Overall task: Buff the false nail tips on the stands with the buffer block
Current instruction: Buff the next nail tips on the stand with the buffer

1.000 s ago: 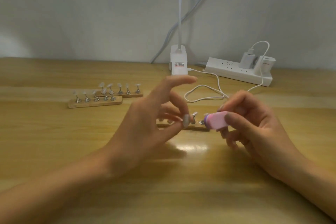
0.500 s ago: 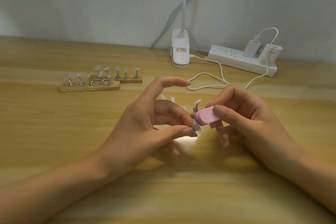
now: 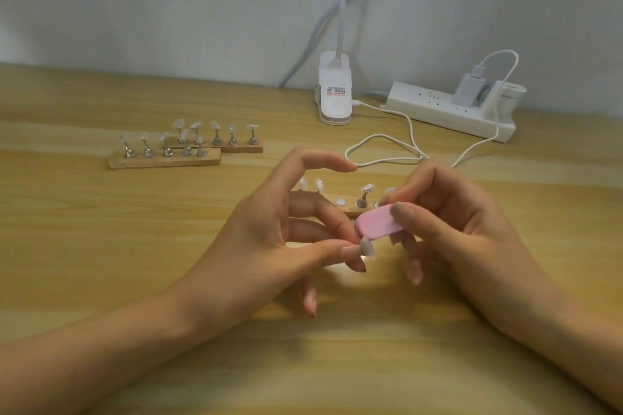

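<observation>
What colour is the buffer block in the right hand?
Pink buffer block, seen in the head view.

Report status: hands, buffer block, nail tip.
Left hand pinches one nail tip, held off the stand. Right hand grips pink buffer block, end against that tip. Nothing between them; white cable lies behind, apart.

a light wooden table (image 3: pixel 101 246) meets a pale grey wall (image 3: pixel 135 3) at the far edge. there stands a white clip lamp (image 3: pixel 334 94), a grey cord (image 3: pixel 323 20) slanting up the wall behind it. to its right lies a white power strip (image 3: pixel 438 109) holding a white adapter (image 3: pixel 468 89), and a white cable (image 3: pixel 384 152) loops on the table nearer in.
</observation>
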Tool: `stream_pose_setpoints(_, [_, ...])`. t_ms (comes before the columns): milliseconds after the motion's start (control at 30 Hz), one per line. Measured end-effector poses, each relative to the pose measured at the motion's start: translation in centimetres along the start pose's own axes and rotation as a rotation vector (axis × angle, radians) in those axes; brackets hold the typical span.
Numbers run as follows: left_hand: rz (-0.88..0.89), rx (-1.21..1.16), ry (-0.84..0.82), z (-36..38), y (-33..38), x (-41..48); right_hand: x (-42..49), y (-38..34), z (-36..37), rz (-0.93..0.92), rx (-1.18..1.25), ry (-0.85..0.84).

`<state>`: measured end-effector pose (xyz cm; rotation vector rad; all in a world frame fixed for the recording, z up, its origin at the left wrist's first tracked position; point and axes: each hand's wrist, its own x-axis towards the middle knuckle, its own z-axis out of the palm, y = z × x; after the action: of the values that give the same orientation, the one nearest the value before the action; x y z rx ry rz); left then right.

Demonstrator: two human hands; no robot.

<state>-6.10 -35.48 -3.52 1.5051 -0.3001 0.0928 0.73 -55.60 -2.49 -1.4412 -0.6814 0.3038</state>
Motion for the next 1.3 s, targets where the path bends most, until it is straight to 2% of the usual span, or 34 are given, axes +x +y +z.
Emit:
stream_pose_setpoints(133, [-0.002, -0.010, 0.003, 0.1, 0.0, 0.0, -0.3, -0.1, -0.3, -0.009, 0.019, 0.027])
stream_pose_setpoints(267, [-0.009, 0.014, 0.016, 0.2, -0.1, 0.1, -0.5, -0.1, 0.7, -0.006, -0.038, -0.109])
stream_pose_setpoints(367, [-0.007, 0.016, 0.007, 0.2, -0.1, 0.1, -0.5, -0.4, 0.9, 0.009, -0.030, -0.031])
stream_pose_setpoints(467, [0.000, 0.033, 0.007, 0.1, -0.2, 0.1, -0.6, -0.4, 0.9, -0.003, -0.054, -0.099])
stream_pose_setpoints(600, [0.004, 0.019, -0.005, 0.0, -0.2, 0.1, -0.6, -0.5, 0.9, 0.005, -0.033, 0.003])
stream_pose_setpoints(700, [0.003, 0.029, -0.001, 0.0, -0.3, 0.0, -0.6, -0.5, 1.3, -0.005, -0.048, -0.089])
stream_pose_setpoints(800, [0.008, 0.019, -0.035, 0.0, -0.3, 0.0, -0.5, -0.4, 1.0, 0.028, -0.014, 0.040])
stream_pose_setpoints(900, [0.016, 0.005, -0.066, 0.2, -0.2, -0.1, -0.3, -0.5, 0.8, 0.027, 0.023, 0.020])
stream_pose_setpoints(1000, [0.003, 0.003, -0.064, 0.0, -0.2, -0.1, -0.6, -0.7, 0.4, -0.027, 0.038, 0.093])
stream_pose_setpoints(1133, [-0.019, 0.004, -0.049, 0.1, -0.3, 0.1, -0.9, -0.5, 0.9, -0.024, -0.031, -0.059])
stream_pose_setpoints(1233, [-0.027, -0.023, -0.100, 0.3, -0.2, 0.0, -0.7, -0.5, 0.9, 0.003, -0.022, 0.046])
stream_pose_setpoints(1300, [-0.028, -0.035, -0.131, 0.4, -0.2, -0.1, -0.6, -0.6, 1.0, 0.002, 0.002, 0.009])
